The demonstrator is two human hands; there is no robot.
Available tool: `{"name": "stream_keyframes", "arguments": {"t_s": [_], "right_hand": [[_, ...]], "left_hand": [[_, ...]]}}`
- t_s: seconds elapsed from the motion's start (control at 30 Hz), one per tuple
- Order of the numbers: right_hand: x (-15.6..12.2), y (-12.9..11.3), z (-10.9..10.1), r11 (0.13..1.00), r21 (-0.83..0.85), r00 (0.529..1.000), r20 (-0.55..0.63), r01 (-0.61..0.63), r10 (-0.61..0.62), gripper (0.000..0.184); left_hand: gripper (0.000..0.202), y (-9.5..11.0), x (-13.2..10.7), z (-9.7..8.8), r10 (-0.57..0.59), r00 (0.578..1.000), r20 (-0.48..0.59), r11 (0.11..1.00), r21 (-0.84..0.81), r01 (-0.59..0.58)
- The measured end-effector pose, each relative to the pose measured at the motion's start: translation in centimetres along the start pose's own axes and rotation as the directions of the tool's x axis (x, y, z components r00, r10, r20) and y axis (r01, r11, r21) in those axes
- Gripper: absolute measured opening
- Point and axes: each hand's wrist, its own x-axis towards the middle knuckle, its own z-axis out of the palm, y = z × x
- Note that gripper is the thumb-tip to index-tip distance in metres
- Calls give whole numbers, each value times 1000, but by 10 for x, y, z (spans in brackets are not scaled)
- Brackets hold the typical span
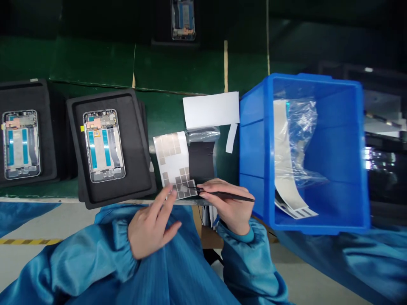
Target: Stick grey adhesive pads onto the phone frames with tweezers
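A pair of black tweezers is gripped in my right hand, thumb and fingers closed around it. The tips meet a small grey square sticker near the lower edge of a white sticker sheet. Several grey squares sit on that sheet, with bare white gaps among them. My left hand has its fingers stretched out and apart, fingertips resting on the sheet's lower edge. Left of the sheet, an opened phone body with blue strips lies in a black foam tray.
A blue bin stands on the right, holding clear plastic and pale strips. White paper, a dark sheet and a white strip lie beyond my hands. Another phone body is at far left, a further one at the back.
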Motion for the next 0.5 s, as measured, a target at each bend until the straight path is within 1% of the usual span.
{"name": "stream_keyframes", "arguments": {"t_s": [0.03, 0.07, 0.1, 0.17, 0.23, 0.3, 0.33, 0.43, 0.5], "right_hand": [[0, -7, 0, 1000, 17, 1000, 9, 14, -14, 16], [0, -14, 1, 999, 37, 999, 27, 29, -30, 16], [0, -20, 4, 997, 62, 998, 46, 47, -50, 17], [1, -33, 13, 989, 121, 991, 94, 85, -97, 18], [3, -43, 25, 977, 180, 979, 142, 117, -144, 20], [7, -50, 39, 971, 207, 970, 182, 124, -162, 22], [8, -53, 45, 972, 201, 969, 193, 118, -157, 23], [12, -56, 61, 984, 162, 976, 190, 79, -110, 25], [15, -56, 71, 987, 152, 979, 184, 57, -85, 27]], "left_hand": [[61, 2, -4, -13, -21, 999, -36, 997, -78, 19], [56, 4, -5, -27, -77, 995, -55, 984, -165, 67], [52, 4, -5, -41, -141, 989, -45, 959, -256, 125], [43, -1, 1, -64, -241, 970, 32, 877, -422, 232], [28, -11, 10, -79, -265, 957, 115, 789, -545, 284], [11, -23, 17, -87, -273, 950, 153, 719, -623, 307], [8, -29, 18, -89, -282, 946, 158, 695, -646, 315], [11, -42, 16, -93, -330, 933, 147, 659, -671, 339], [10, -48, 11, -96, -362, 923, 132, 655, -668, 353]]}}
